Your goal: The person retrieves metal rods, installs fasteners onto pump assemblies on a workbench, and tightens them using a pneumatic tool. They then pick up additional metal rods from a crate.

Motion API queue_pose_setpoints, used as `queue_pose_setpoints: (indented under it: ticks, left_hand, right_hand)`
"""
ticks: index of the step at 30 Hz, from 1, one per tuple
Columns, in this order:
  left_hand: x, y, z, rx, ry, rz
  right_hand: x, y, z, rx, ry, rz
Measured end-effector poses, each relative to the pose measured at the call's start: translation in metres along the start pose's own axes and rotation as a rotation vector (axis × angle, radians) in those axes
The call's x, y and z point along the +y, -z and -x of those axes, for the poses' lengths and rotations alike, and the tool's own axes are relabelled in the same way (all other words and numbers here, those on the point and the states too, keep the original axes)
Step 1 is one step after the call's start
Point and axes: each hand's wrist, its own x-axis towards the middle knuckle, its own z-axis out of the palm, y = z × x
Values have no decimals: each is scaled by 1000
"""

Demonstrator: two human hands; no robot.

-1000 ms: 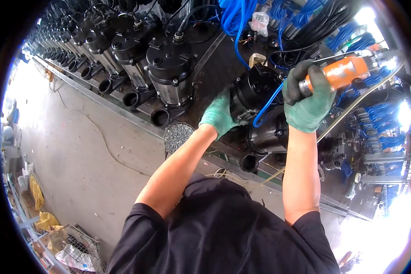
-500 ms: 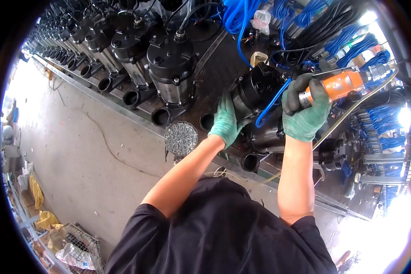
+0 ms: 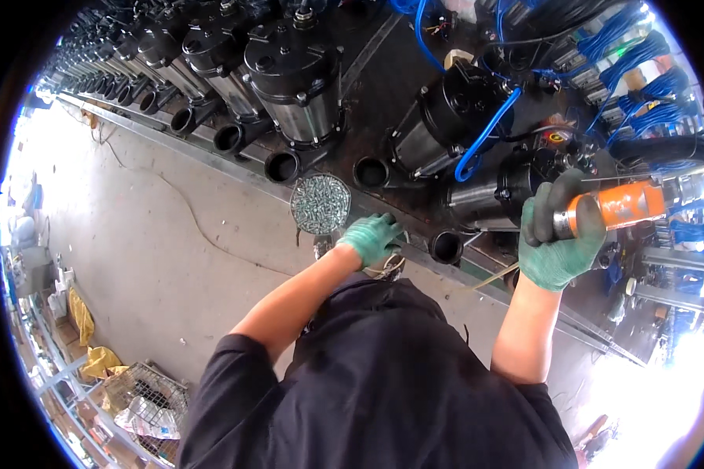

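Observation:
My right hand (image 3: pixel 562 234), in a green glove with dark fingers, is wrapped round an orange air screwdriver (image 3: pixel 622 205). The tool lies sideways, its metal end toward the right. My left hand (image 3: pixel 371 238), gloved the same way, is over the bench's front edge with loosely bent fingers and nothing visible in them. Just beyond it to the left is a round container of small metal screws (image 3: pixel 321 202). A black and steel pump (image 3: pixel 446 125) with a blue cable loop (image 3: pixel 477 144) stands farther back. Another pump (image 3: pixel 493 191) lies on its side left of the screwdriver.
A row of similar pumps (image 3: pixel 296 94) runs to the far left, their round outlets facing the bench edge (image 3: pixel 188 147). Coiled blue cables (image 3: pixel 641 113) hang at the right. A thin hose (image 3: pixel 188 207) crosses the floor; a wire basket (image 3: pixel 145 399) stands at the lower left.
My left hand has left the pump and come back toward me, next to the screw container. My right hand has moved right and nearer with the air screwdriver. The view has shifted.

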Motion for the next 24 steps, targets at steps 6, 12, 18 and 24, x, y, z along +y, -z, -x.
queue_pose_setpoints:
  ticks: [6, 12, 18, 24]
  left_hand:
    - [1, 28, -6, 252, 169, 273]
    - [4, 72, 30, -66, 189, 358]
    - [-17, 21, 62, -561, -30, 278]
    - [-51, -47, 93, -757, 54, 143]
  right_hand:
    - [-6, 29, 20, 23, 4, 65]
    - [-20, 48, 48, 52, 92, -23]
    - [-99, 81, 120, 130, 156, -242]
    - [-128, 105, 218, 150, 277, -268]
